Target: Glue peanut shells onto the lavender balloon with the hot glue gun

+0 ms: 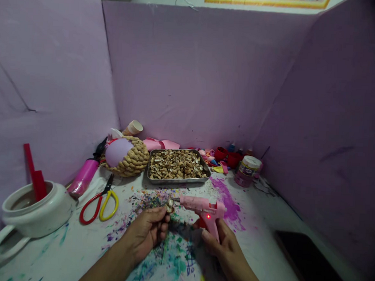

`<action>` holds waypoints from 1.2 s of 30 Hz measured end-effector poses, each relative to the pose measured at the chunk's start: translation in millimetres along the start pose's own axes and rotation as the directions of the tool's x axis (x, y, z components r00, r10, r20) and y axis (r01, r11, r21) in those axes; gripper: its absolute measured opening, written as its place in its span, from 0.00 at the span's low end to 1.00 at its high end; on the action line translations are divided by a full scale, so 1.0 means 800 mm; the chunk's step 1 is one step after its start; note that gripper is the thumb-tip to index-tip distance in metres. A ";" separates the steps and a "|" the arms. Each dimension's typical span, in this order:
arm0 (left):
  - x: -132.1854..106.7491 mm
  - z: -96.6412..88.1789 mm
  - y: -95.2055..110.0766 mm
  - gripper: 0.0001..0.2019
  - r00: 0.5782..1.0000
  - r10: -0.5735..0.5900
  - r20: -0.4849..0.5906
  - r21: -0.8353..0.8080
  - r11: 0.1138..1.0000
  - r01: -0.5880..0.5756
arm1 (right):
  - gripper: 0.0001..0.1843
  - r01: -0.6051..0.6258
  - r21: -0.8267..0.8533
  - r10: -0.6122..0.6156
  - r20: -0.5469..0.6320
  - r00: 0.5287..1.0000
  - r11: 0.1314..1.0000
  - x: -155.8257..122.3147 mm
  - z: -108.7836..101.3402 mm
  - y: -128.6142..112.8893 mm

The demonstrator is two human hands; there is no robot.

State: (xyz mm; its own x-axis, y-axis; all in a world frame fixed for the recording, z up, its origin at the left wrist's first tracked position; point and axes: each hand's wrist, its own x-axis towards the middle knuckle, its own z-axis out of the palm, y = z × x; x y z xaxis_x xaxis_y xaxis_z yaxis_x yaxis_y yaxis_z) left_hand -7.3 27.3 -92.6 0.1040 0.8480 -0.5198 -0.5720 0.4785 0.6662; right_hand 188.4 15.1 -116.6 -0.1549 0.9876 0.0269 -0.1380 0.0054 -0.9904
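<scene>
My right hand (222,243) grips the handle of a pink glue gun (203,208) whose red light is on. Its nozzle points left at a small piece of nutshell (170,206). My left hand (148,230) pinches that shell piece at the fingertips, right against the nozzle tip. Both hands hover low over the paint-stained white table (264,228). Behind them stands a metal tray (178,180) full of broken shells. Left of the tray lies a purple balloon partly covered with glued shells (126,156).
Red-and-yellow scissors (100,203) lie at the left, near a pink pump (84,177) and a white pot (36,210) holding a red tool. Jars and small paint bottles (248,166) stand at the back right. Purple partition walls enclose the table; a dark object (309,264) lies front right.
</scene>
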 end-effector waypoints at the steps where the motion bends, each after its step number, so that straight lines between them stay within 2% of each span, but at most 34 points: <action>1: 0.000 0.000 0.000 0.07 1.000 0.002 -0.003 -0.003 1.000 -0.002 | 0.22 0.007 -0.029 -0.007 0.013 1.000 1.000 0.000 0.001 -0.002; 14: 0.004 -0.004 -0.003 0.08 0.998 0.068 0.011 0.003 0.998 -0.068 | 0.20 0.050 -0.101 -0.048 0.025 0.999 0.994 -0.002 0.003 -0.002; 20: 0.002 -0.001 -0.001 0.08 0.998 0.066 0.004 0.014 0.998 -0.066 | 0.19 0.020 -0.109 -0.018 0.027 0.999 0.994 -0.002 0.002 0.001; 23: 0.002 -0.001 -0.001 0.08 0.998 0.069 0.008 0.017 0.997 -0.069 | 0.21 0.027 -0.090 -0.026 0.013 1.000 0.996 -0.002 0.004 -0.002; 31: 0.005 -0.005 -0.003 0.05 0.996 0.082 0.023 0.023 0.996 -0.082 | 0.18 0.029 -0.087 -0.032 -0.038 0.999 0.996 -0.002 0.007 -0.006; 36: 0.004 -0.005 -0.003 0.05 0.996 0.085 0.028 0.031 0.996 -0.086 | 0.21 0.025 -0.056 -0.028 -0.059 0.998 0.998 0.000 0.008 -0.005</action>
State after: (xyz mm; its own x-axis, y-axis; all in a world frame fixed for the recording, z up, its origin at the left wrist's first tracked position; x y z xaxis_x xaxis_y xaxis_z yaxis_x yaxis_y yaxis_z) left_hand -9.0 28.1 -98.3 0.0771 0.8917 -0.4460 -0.5537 0.4103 0.7246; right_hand 182.6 13.9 -111.9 -0.0926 0.9946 0.0470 -0.0869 0.0390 -0.9955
